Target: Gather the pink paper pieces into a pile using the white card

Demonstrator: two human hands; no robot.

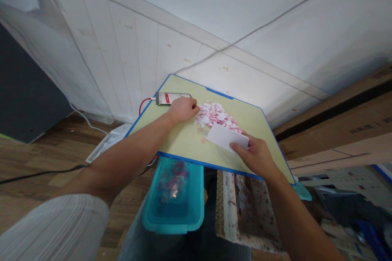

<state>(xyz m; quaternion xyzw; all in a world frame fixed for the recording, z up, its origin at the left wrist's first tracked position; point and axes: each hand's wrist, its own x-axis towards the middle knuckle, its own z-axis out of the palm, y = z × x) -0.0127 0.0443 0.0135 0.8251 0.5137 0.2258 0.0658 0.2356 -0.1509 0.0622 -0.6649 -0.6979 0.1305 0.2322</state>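
My right hand point(255, 153) grips a white card point(225, 136) by its right end, thumb on top. The card is tilted over the near edge of a heap of small pink and white paper-like pieces point(216, 114). At the left edge of that heap is my left hand point(183, 109), its fingers curled together; whatever they may hold is hidden. Just behind the left hand lies a phone point(176, 97) with a lit screen, partly covered by the hand. All of this rests on a pale yellow tabletop point(180, 140) with a blue rim.
Below the table's front edge sits a teal plastic bin point(196, 208) with reddish contents in it. A speckled, fabric-lined basket point(228, 212) stands to its right. Cardboard boxes point(333, 130) flank the right side, and a white wall point(183, 16) rises behind. A red cable point(143, 104) runs to the phone.
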